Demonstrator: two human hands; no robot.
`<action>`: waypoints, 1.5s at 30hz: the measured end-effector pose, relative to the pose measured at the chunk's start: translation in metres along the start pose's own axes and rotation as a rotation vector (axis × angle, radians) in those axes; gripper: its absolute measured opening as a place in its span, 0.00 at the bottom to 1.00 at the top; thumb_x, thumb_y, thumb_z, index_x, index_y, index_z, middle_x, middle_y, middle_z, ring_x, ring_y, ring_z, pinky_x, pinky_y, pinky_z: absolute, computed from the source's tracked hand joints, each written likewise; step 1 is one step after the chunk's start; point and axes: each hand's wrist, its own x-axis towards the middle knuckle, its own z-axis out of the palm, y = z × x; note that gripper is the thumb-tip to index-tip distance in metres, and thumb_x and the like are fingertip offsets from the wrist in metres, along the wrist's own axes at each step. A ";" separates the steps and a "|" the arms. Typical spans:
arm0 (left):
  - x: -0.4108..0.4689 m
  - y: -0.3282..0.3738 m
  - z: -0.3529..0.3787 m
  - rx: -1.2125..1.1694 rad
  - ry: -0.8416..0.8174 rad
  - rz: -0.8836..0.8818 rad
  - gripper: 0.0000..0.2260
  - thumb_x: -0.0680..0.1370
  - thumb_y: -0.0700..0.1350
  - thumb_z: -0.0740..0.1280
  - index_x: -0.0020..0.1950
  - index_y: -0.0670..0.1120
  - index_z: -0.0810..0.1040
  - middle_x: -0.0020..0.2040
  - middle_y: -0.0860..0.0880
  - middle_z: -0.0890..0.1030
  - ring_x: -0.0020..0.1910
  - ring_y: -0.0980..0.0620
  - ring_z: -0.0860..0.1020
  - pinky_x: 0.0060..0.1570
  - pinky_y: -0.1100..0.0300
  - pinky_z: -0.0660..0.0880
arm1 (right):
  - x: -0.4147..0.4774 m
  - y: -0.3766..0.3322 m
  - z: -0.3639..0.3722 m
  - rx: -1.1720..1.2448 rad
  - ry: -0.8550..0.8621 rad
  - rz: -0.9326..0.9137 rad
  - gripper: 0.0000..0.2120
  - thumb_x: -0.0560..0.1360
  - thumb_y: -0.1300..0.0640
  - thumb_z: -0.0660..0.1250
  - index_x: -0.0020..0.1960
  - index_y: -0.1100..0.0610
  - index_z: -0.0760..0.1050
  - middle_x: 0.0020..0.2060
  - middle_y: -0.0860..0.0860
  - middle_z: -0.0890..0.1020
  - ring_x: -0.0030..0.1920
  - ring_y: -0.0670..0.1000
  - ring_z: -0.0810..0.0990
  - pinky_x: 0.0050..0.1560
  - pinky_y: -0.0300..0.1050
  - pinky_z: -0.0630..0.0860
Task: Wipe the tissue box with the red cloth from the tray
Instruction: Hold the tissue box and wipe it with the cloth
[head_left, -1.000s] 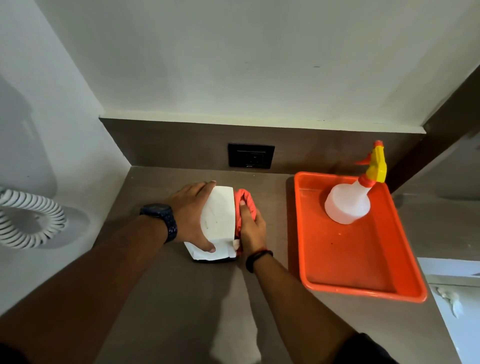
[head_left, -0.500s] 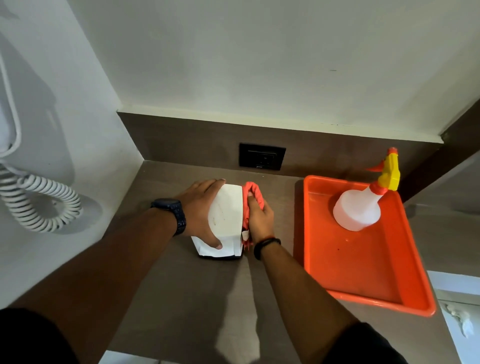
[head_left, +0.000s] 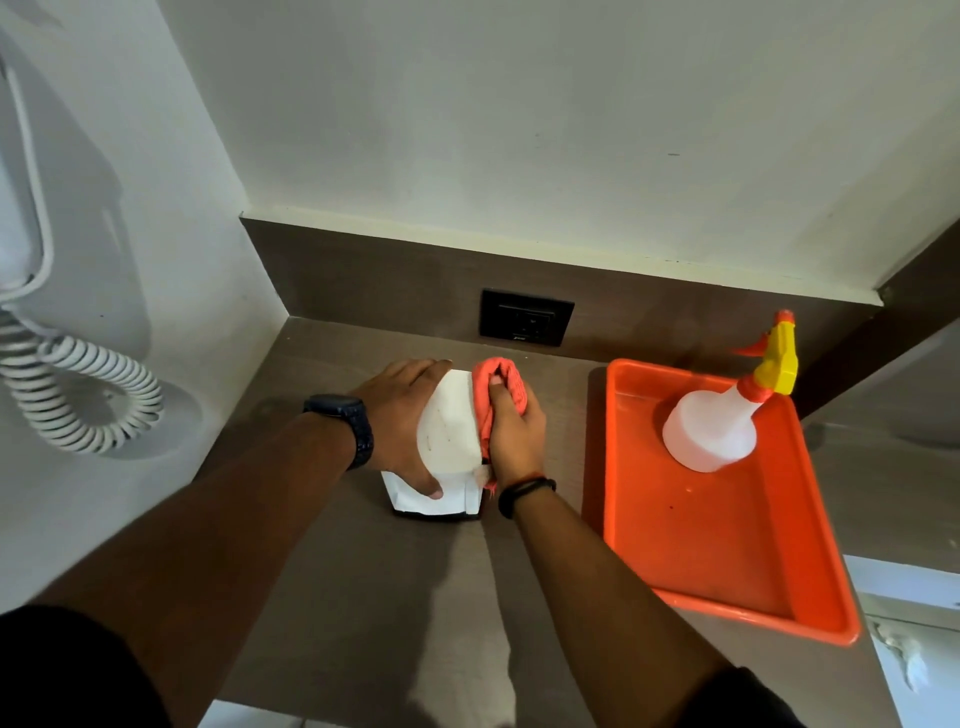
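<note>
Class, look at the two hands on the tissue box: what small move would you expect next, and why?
Probably a stroke of the red cloth along the tissue box's right side. The right hand presses the bunched cloth against that side, while the left hand steadies the box.

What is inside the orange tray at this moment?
Only the spray bottle stands inside the orange tray, at its far end. The rest of the tray floor shows bare. The red cloth is out, in the right hand. Whatever is beneath the bottle is covered.

tissue box (head_left: 448, 431): sides covered by hands | coiled cord (head_left: 78, 395): cut off at left edge
</note>
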 end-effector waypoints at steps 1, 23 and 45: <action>0.000 0.000 0.000 0.007 -0.003 -0.003 0.63 0.50 0.68 0.77 0.75 0.49 0.48 0.75 0.47 0.59 0.71 0.46 0.60 0.68 0.50 0.62 | 0.001 0.000 -0.001 0.005 -0.009 0.042 0.08 0.80 0.51 0.62 0.56 0.50 0.78 0.56 0.55 0.83 0.57 0.55 0.80 0.65 0.59 0.75; 0.000 0.000 0.003 0.019 -0.018 -0.018 0.65 0.48 0.68 0.76 0.75 0.51 0.45 0.76 0.47 0.57 0.73 0.46 0.56 0.70 0.48 0.60 | -0.021 0.028 -0.008 0.090 0.087 0.264 0.12 0.80 0.51 0.61 0.59 0.52 0.77 0.50 0.51 0.84 0.50 0.51 0.83 0.53 0.47 0.80; -0.001 0.004 -0.004 0.053 -0.039 -0.031 0.64 0.49 0.67 0.77 0.75 0.51 0.45 0.76 0.48 0.56 0.73 0.47 0.57 0.69 0.49 0.62 | -0.031 0.021 -0.004 0.108 0.093 -0.016 0.07 0.79 0.56 0.64 0.52 0.48 0.80 0.51 0.51 0.85 0.52 0.50 0.83 0.55 0.46 0.79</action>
